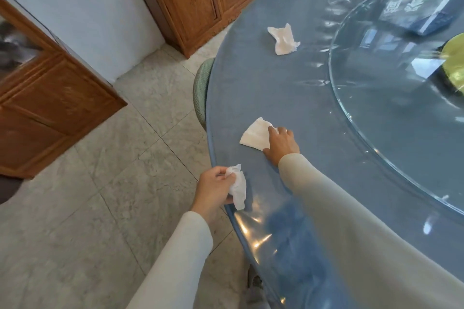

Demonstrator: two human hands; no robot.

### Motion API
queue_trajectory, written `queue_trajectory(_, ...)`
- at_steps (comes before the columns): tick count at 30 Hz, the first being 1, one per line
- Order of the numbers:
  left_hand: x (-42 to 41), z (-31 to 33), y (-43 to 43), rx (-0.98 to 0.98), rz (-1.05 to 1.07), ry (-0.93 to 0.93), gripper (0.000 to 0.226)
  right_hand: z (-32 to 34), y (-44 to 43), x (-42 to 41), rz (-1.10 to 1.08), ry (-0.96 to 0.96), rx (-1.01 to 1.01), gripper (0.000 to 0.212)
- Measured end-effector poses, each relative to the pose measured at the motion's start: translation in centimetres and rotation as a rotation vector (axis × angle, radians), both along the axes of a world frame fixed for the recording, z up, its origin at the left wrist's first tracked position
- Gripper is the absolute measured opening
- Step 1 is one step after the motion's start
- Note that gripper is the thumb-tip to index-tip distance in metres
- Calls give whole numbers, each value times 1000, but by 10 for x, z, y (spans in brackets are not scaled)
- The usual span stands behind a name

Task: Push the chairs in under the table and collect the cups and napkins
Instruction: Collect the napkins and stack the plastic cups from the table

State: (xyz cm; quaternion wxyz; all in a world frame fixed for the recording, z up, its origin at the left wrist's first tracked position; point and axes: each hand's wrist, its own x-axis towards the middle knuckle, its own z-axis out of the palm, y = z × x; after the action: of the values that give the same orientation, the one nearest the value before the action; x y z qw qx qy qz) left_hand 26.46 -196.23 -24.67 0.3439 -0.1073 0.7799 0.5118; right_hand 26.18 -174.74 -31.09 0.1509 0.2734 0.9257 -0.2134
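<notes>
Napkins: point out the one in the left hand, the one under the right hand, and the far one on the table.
Held napkin (238,190), head view, crumpled middle.
Flat napkin (254,136), head view, exposed left part.
Far napkin (283,40), head view, centre of crumple.

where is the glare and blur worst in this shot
Head view: bright glare streaks on the table edge below the left hand, reflections across the glass turntable, motion blur on the yellow item at right, wide-angle bending at the cabinets.
</notes>
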Motion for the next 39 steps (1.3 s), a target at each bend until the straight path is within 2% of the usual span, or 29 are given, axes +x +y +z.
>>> queue_trajectory(4, -10, -8, -8, -11, -9, -9, 8, -6, 3, 2, -2, 31, -3, 28)
queue_trajectory(10, -9, -13, -1, 7, 45, 8, 17, 6, -4, 36, -80, 175, -161, 31)
queue_trajectory(15, 8, -2, 26, -17, 58, 236, 25, 37, -9, 82, -36, 290, -295, 26)
queue_trajectory(18, 32, 10, 50, -19, -21, 267, 25, 61, -6, 116, -19, 323, -393, 22)
queue_trajectory(21, 65, 19, 76, 51, -82, 171, 15, 81, 5, 152, -80, 380, -495, 22)
queue_trajectory(25, 113, 35, 103, 269, -82, -150, 21, 101, 23, 201, -179, 447, -573, 15)
queue_trajectory(29, 154, 42, 115, 397, -139, -271, 27, 111, 33, 245, -191, 489, -496, 31)
queue_trajectory(32, 183, 42, 121, 419, -173, -230, 24, 113, 42, 277, -156, 435, -442, 28)
queue_trajectory(34, 201, 39, 123, 368, -138, -180, 22, 111, 47, 300, -143, 355, -430, 25)
queue_trajectory(36, 216, 34, 123, 291, -89, -122, 23, 105, 49, 323, -135, 274, -392, 46)
queue_trajectory(39, 238, 29, 120, 245, -58, -72, 16, 95, 45, 357, -55, 81, -231, 82)
